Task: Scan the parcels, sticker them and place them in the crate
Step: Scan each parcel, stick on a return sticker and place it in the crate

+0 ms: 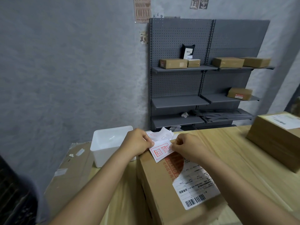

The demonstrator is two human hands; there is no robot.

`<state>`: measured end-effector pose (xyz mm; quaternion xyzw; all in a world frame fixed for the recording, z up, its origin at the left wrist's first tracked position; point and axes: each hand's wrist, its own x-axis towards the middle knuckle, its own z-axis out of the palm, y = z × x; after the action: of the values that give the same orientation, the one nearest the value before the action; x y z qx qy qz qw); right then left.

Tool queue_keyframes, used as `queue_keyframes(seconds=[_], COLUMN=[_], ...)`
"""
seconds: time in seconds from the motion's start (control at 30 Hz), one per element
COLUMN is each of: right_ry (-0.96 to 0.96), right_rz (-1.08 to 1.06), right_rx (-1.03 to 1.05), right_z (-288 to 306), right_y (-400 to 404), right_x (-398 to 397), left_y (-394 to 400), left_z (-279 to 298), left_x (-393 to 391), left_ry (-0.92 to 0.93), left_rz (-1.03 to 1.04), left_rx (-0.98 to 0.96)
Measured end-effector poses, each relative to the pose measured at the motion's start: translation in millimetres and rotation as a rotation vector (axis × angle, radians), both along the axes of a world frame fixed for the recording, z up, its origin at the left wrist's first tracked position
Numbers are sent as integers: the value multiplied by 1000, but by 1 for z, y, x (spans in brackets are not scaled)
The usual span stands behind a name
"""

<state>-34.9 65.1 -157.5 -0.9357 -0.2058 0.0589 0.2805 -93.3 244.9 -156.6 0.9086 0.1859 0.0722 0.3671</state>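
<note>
Two hands work over one sticker, white with red characters in a red border, held at the far end of the near parcel. Left hand pinches the sticker's left edge; right hand pinches its right edge, fingers curled. Sticker lies tilted across the box's top far corner (whether it is stuck down, cannot tell). Parcel is a brown carton on the wooden table, with a barcoded shipping label on its top. White plastic crate stands just left of the parcel, beyond the left wrist. Loose white papers lie behind the hands. Second carton sits at the table's right, well apart. Grey shelving behind holds more boxes.
</note>
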Motion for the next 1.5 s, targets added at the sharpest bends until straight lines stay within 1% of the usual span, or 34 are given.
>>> queue_keyframes(seconds=[0.2, 0.37, 0.5, 0.6, 0.67, 0.73, 0.8, 0.87, 0.93, 1.0, 1.03, 1.1, 1.2, 1.27, 1.33, 1.4, 1.47, 1.5], right_ry=[-120, -171, -260, -361, -351, -349, -316, -312, -320, -325, -347, -366, -311, -276, -274, -269, -209, -172], right_rz=[14, 37, 80, 209, 300, 348, 332, 253, 196, 236, 278, 314, 214, 176, 205, 220, 182, 143], right_rx=[-55, -96, -90, -11, -20, -113, -141, -126, -84, -69, -102, -161, -152, -152, -191, -219, -198, -178], right_z=[-5, -7, -12, -15, -21, -28, -29, -27, -25, -29, -33, -38, -34, -33, -34, -33, -29, -27], right_y=[0, -1, -4, 0, 3, 1, -8, -16, -12, -1, 3, 1, -18, -23, -19, -21, -36, -48], right_x=[-3, -6, -6, -11, -17, -17, -13, -5, -5, -13, -18, -20, -12, -12, -20, -25, -24, -23], left_y=[-7, -13, -14, -23, -30, -30, -22, -15, -19, -32, -37, -36, -19, -18, -31, -44, -45, -44], left_z=[-5, -7, -14, -17, -21, -28, -29, -27, -24, -22, -23, -25, -23, -21, -20, -23, -27, -29], left_x=[0, -4, -11, -16, -20, -26, -33, -38, -38, -37, -37, -42, -54, -59, -61, -65, -73, -78], left_ry=[-52, -72, -140, -264, -223, -116, -57, -58, -72, -78, -66, 5, 91, 79, 66, 76, 85, 92], left_rz=[25, 39, -29, -149, -197, -194, -137, -80, -94, -169, -193, -174, -73, -53, -89, -117, -66, -15], left_rx=[184, 418, 532, 524, 520, 539, 535, 528, 505, 513, 533, 547, 528, 491, 440, 452, 422, 376])
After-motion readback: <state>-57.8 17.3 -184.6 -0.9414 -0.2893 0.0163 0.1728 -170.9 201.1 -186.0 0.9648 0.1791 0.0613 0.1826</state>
